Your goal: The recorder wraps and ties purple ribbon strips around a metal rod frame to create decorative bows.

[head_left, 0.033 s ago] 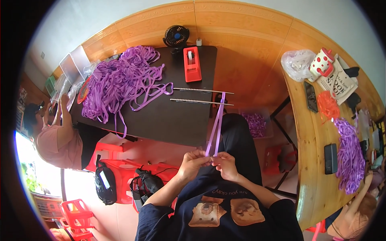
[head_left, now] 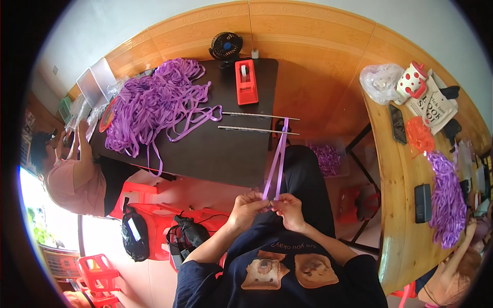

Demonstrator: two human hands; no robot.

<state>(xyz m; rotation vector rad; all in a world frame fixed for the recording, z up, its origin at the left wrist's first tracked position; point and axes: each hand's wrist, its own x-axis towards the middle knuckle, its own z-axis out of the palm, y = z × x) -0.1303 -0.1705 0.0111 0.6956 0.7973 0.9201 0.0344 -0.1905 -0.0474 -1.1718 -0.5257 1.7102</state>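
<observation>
Just above the lap, left hand (head_left: 247,206) and right hand (head_left: 288,209) both pinch the looped purple ribbon strip (head_left: 278,160), stretched taut from the thin metal rods (head_left: 258,129) ahead.

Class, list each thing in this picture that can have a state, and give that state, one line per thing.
Left hand: pinching the ribbon strip.
Right hand: pinching the same strip.
Ribbon strip: doubled, stretched taut over a metal rod.
Metal rods: lying parallel, sticking out past the table edge.
Ribbon pile: loose, tangled.
Tape dispenser: standing on the table.
</observation>
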